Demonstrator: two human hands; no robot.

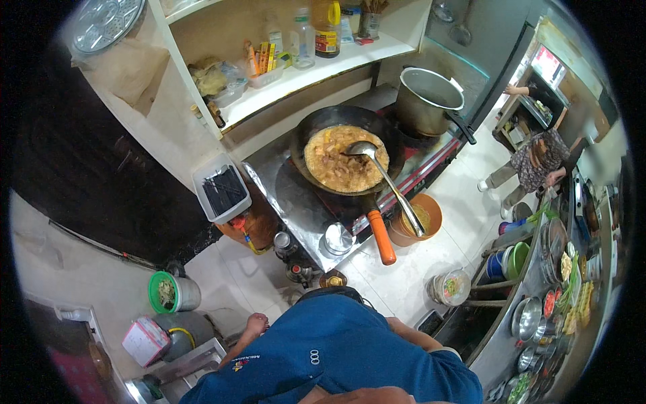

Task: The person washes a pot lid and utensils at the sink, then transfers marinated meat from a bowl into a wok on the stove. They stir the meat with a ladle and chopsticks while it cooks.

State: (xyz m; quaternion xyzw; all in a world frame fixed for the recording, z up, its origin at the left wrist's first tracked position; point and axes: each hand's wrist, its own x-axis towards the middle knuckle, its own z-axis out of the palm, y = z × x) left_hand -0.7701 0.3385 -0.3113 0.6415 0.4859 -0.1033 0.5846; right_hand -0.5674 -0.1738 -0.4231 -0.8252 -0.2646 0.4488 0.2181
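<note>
My left hand [258,323] hangs beside my waist with its fingers curled; I see nothing in it. My right forearm [411,333] runs behind the blue shirt, which hides most of that hand. Before me a black wok [302,164] rests on the stove, its orange handle [381,240] pointing towards me. Bubbling brown stew [328,151] with chunks of food fills the wok's bottom. A metal ladle [386,174] lies with its bowl in the stew and its shaft across the rim. Neither hand touches wok or ladle.
A tall pot [421,113] stands at the stove's back right. An orange bucket [431,209] sits below the wok handle. Black sticks fill a white bin [242,204] on the left. Bowls crowd the right counter [499,333]; another person [537,156] stands beyond.
</note>
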